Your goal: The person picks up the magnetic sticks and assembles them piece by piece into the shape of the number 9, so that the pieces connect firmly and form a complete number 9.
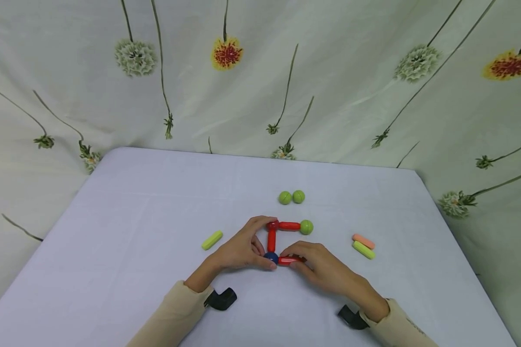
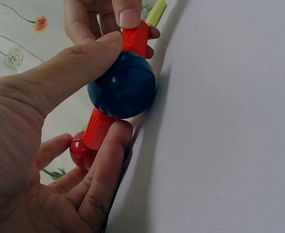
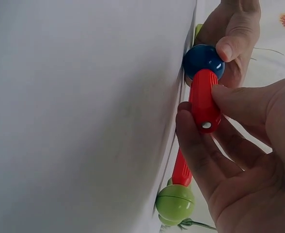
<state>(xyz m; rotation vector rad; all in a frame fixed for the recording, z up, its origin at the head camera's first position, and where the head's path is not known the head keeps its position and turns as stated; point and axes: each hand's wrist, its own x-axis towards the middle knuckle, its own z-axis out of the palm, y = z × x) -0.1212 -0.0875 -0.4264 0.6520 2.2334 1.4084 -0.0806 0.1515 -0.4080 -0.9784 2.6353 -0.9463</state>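
A C-shaped chain of balls and rods lies between the two hands. Its blue ball (image 1: 271,258) is gripped by my left hand (image 1: 241,249), thumb on the near side, with a fingertip on the red ball (image 1: 272,225) at the far corner. An upright red rod (image 1: 271,240) joins these two balls, and a second red rod (image 1: 289,226) runs right to a green ball (image 1: 306,227). My right hand (image 1: 327,271) pinches a third red rod (image 3: 204,99) between thumb and fingers. That rod meets the blue ball, and its free end shows a silvery tip.
Two loose green balls (image 1: 292,196) sit farther back. A yellow-green rod (image 1: 212,240) lies left of my left hand. Off to the right, an orange rod (image 1: 363,241) and another yellow-green rod (image 1: 363,249) lie side by side. Flower-patterned cloth (image 1: 252,96) hangs behind the white table (image 1: 113,270).
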